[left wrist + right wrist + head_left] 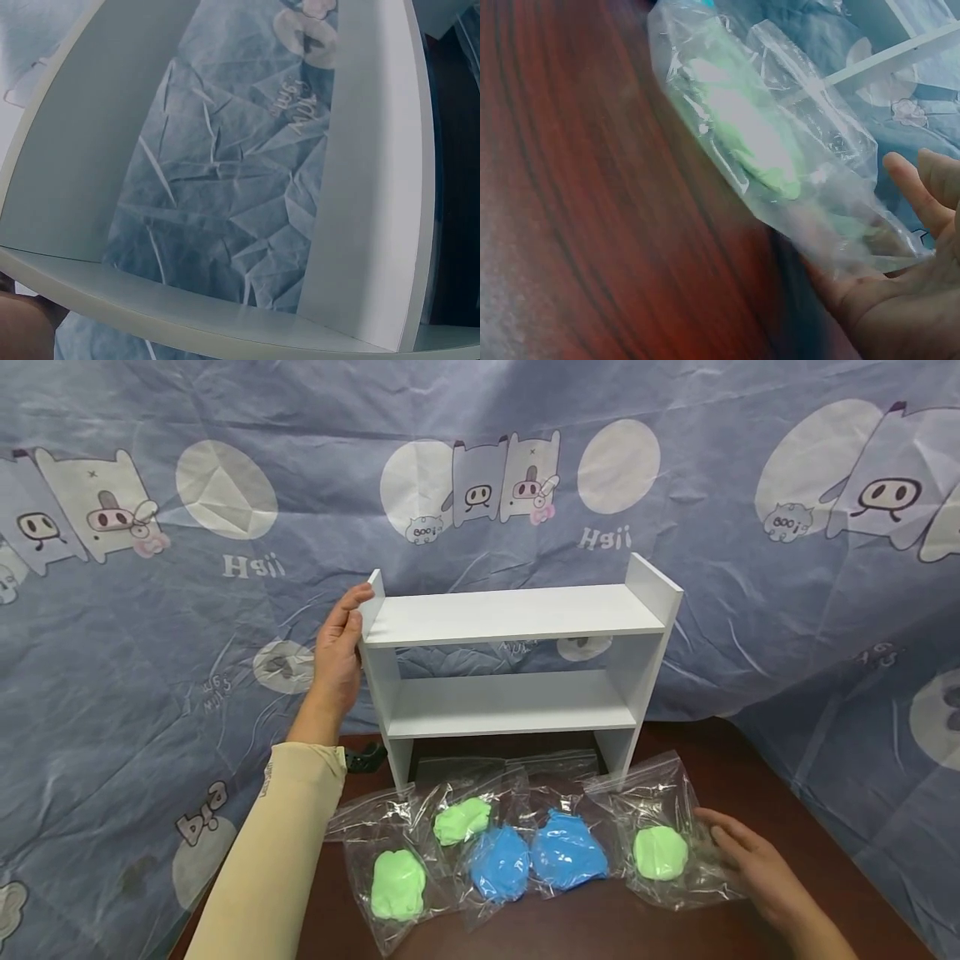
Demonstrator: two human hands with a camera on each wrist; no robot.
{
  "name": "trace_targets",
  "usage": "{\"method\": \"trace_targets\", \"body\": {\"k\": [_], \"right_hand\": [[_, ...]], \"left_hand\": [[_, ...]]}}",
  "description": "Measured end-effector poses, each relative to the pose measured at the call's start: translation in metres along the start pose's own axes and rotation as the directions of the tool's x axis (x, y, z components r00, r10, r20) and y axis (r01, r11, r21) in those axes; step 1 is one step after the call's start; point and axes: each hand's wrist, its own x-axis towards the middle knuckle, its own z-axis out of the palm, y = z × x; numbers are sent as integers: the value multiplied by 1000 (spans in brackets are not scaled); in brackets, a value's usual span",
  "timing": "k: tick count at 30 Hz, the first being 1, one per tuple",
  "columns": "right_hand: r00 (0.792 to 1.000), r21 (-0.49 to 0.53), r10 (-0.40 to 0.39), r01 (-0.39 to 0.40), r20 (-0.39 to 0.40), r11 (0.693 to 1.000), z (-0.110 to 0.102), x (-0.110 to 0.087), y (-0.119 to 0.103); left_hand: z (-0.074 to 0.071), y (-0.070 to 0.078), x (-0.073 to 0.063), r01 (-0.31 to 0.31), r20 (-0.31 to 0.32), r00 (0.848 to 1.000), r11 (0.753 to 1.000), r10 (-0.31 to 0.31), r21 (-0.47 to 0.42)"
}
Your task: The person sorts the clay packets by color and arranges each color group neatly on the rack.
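My left hand [341, 652] holds the upper left side panel of a white two-tier shelf [517, 614], its fingertips over the panel's front edge. In the left wrist view that hand shows only at the lower left, outside the panel. My right hand [761, 872] is at the right edge of a clear zip bag [678, 781] holding a flattened light green lump [660, 853]. In the right wrist view its fingers [919, 199] are extended, and the bag's near corner overlaps the palm.
More clear bags lie in front of the shelf, holding green lumps [397, 885] [462, 821] and blue lumps [500, 864] [568, 850]. They rest on a dark red-brown table [600, 927]. A blue printed cloth [480, 410] hangs behind. A black item [365, 758] sits by the shelf's left foot.
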Motion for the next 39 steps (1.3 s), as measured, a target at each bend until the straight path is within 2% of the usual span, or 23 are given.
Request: {"method": "trace_targets", "body": {"k": [3,8,13,17,24,32,39], "right_hand": [[997,-60,46,-50,-66,997,2,0,1],[989,6,101,-101,-112,995,4,2,2],[984,4,117,-118,-137,993,8,3,2],[983,-36,108,-114,-146,993,11,3,3],[980,-208,93,-129,-174,970,14,3,3],[988,-112,13,-30,-152,993,19,4,2],[985,-204,-12,-24,-174,979,22,6,2]], "left_hand": [[0,0,0,5,0,1000,1000,-5,6],[-1,1,-1,15,-3,1000,1000,-15,21],[-1,1,-1,16,-8,1000,999,-16,33],[-1,1,-2,9,-16,1000,999,-8,34],[0,2,-1,16,-21,1000,1000,-15,27],[0,1,0,10,-30,1000,1000,-10,8],[1,0,0,-4,-32,999,1000,4,-4]]}}
